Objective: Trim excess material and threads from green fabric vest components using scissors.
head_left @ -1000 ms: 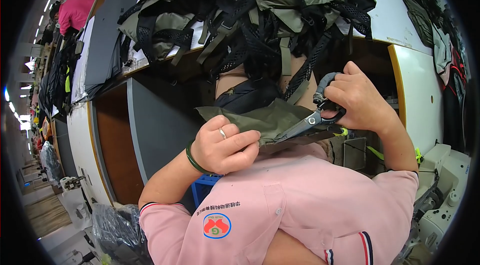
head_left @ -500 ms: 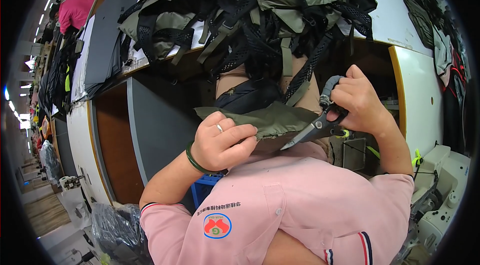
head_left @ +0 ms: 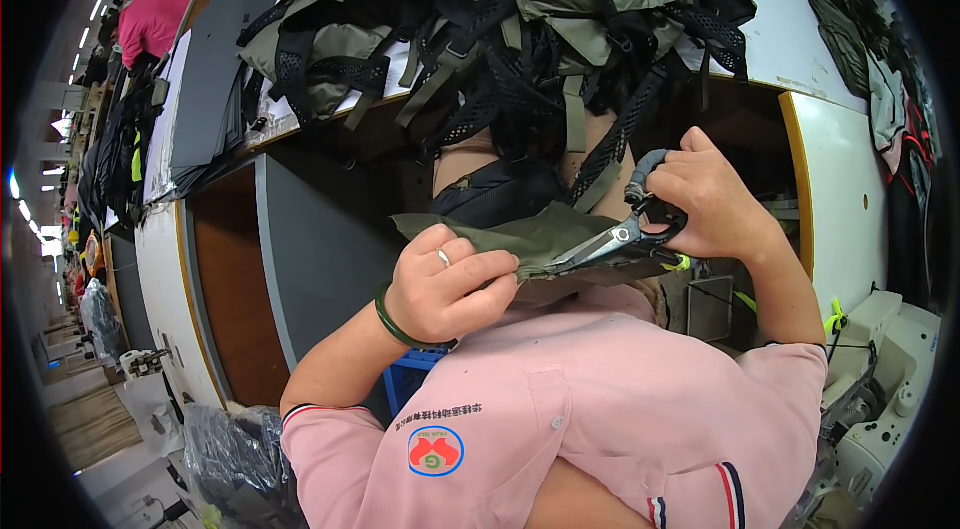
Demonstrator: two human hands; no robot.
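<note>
We see the left hand (head_left: 445,294), fingers closed, pinching an olive fabric piece (head_left: 520,234) at chest height. Right hand (head_left: 705,204) grips scissors (head_left: 620,239), blades touching the fabric's edge. Olive bags (head_left: 520,9) are piled on the table (head_left: 800,39) beyond.

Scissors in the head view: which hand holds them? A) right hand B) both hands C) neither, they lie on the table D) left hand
A: the right hand grips the handles of the scissors, blades pointing at the olive fabric piece that the left hand pinches by its edge.
</note>
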